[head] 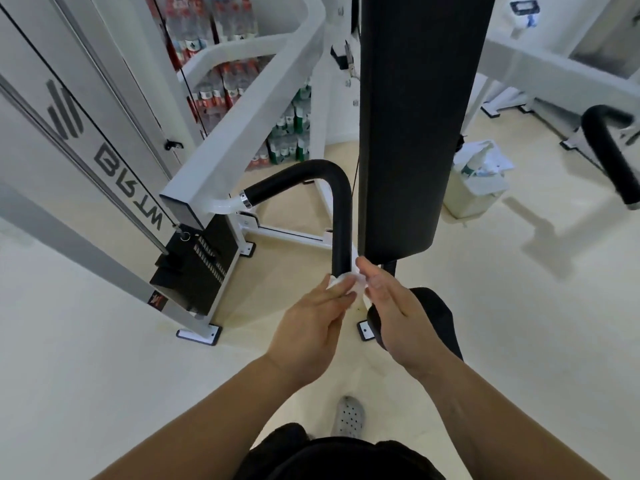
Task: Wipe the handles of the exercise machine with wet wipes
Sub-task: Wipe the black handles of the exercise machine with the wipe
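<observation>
A black padded handle [341, 216] curves out from the white machine arm and ends near the centre of the view. A white wet wipe [348, 284] is bunched at the handle's lower end. My left hand [311, 320] and my right hand [394, 299] both pinch the wipe there, fingers meeting around it just below the handle tip. A second black handle [609, 150] shows at the right edge, untouched.
The tall black back pad [412, 126] stands right beside the handle, with the black seat [436, 317] below my right hand. The weight stack [197, 268] and white frame [242, 126] lie left. A white bin [474, 188] with a spray bottle sits on the floor, right.
</observation>
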Tool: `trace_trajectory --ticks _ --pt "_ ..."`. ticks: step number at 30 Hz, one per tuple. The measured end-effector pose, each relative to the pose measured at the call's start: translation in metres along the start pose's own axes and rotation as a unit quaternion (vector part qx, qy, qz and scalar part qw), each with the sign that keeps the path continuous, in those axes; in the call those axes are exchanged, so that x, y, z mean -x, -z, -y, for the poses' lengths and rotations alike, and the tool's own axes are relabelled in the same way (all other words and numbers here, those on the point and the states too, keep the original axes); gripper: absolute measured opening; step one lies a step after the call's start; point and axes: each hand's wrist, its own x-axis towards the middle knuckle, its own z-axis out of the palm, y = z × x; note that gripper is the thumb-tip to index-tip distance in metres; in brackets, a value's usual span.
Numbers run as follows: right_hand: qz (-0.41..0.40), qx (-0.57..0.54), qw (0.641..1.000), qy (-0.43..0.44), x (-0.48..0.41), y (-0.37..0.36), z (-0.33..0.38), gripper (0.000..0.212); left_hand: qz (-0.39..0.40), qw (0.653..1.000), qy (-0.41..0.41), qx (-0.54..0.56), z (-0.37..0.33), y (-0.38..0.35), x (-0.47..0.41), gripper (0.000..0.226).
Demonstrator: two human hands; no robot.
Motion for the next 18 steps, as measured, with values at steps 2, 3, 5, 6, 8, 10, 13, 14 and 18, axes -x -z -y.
trace_trajectory --ticks 2,3,5,6,8,10,13,14,18 --pt "-0.03 0.018 0.999 0.007 0.012 -0.007 0.005 0.039 -0.012 0.998 0.021 0.057 0.0 0.012 0.01 0.038" --pt "-0.04 0.027 0.999 0.012 0.017 -0.011 0.007 0.033 -0.017 0.996 0.031 0.087 -0.001 0.019 0.015 0.037" --pt "-0.055 0.036 0.998 0.026 0.029 -0.018 0.01 0.035 -0.022 0.989 0.037 0.139 -0.008 0.032 0.02 0.037" --pt "-0.062 0.031 0.997 0.033 0.035 -0.021 0.011 0.036 -0.026 0.986 0.039 0.159 -0.014 0.038 0.021 0.035" --pt "-0.08 0.027 0.995 0.051 0.048 -0.024 0.013 0.039 -0.031 0.977 0.066 0.203 -0.029 0.046 0.02 0.034" --pt "-0.116 0.074 0.987 0.077 0.062 -0.021 0.017 0.047 -0.017 0.961 0.104 0.255 -0.05 0.05 0.017 0.038" --pt "-0.182 0.137 0.967 0.117 0.08 -0.003 0.021 0.052 0.035 0.918 0.177 0.352 -0.079 0.044 0.007 0.038" --pt "-0.191 0.156 0.961 0.124 0.085 0.006 0.02 0.054 0.059 0.892 0.21 0.396 -0.088 0.039 0.003 0.035" --pt "-0.187 0.258 0.941 0.11 0.107 0.048 0.003 0.063 0.106 0.815 0.279 0.497 -0.126 0.009 -0.017 0.032"
